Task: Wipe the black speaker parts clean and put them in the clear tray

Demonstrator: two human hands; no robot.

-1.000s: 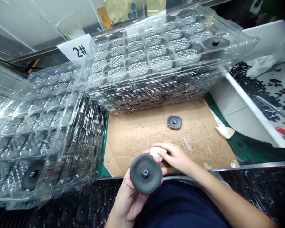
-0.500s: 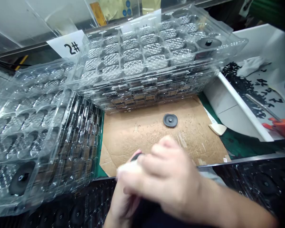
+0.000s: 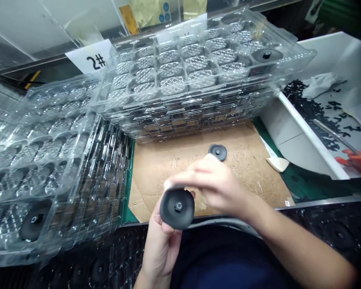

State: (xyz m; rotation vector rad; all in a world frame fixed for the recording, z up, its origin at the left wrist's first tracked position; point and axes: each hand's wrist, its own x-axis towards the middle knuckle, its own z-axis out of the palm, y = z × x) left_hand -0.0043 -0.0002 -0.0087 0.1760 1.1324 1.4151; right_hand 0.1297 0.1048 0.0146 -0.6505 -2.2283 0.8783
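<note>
My left hand [image 3: 161,245] holds up a black oval dish-shaped part [image 3: 179,218], its concave face and small central metal stud turned toward me. Fingers and thumb of that hand grip its lower left edge. From the right, my right hand [image 3: 219,182] reaches across, slightly blurred. Its fingers lie close together along the part's upper rim; the thumb is mostly hidden. Beyond my right hand, a similar black oval part [image 3: 218,152] rests on the cardboard sheet [image 3: 156,168].
Stacked clear plastic trays stand behind [image 3: 173,85] and at left [image 3: 57,144], with a few black parts in pockets. At right, a white bin [image 3: 313,136] contains black scraps and a red-handled tool [image 3: 359,158]. A cream wedge-shaped piece [image 3: 278,163] lies beside the bin.
The part has tilted so its concave face now shows; earlier my right hand mostly covered it. My right hand has shifted up and away from me, its fingers straighter.
</note>
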